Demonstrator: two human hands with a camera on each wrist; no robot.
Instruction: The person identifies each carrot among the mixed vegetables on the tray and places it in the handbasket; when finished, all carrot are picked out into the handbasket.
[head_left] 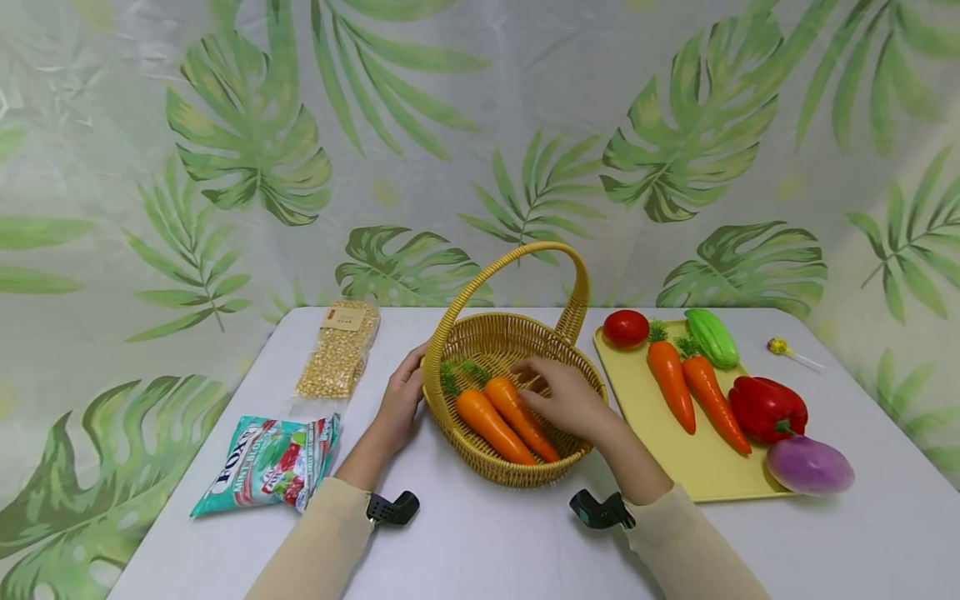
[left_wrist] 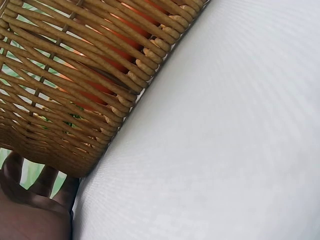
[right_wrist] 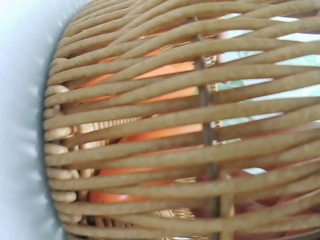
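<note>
A white bench (head_left: 472, 542) is shown. At far left, a clear packet of yellow kernels (head_left: 336, 354) is laid, with a teal FOX'S bag (head_left: 258, 467) placed nearer, just in front. A wicker basket (head_left: 517, 475) is stood upright mid-bench. A yellow tray (head_left: 637, 450) is set just right of it. A lollipop (head_left: 778, 345) is laid beyond the tray's right edge. Whether the purple eggplant (head_left: 810, 465) is bench-supported can't be told.
</note>
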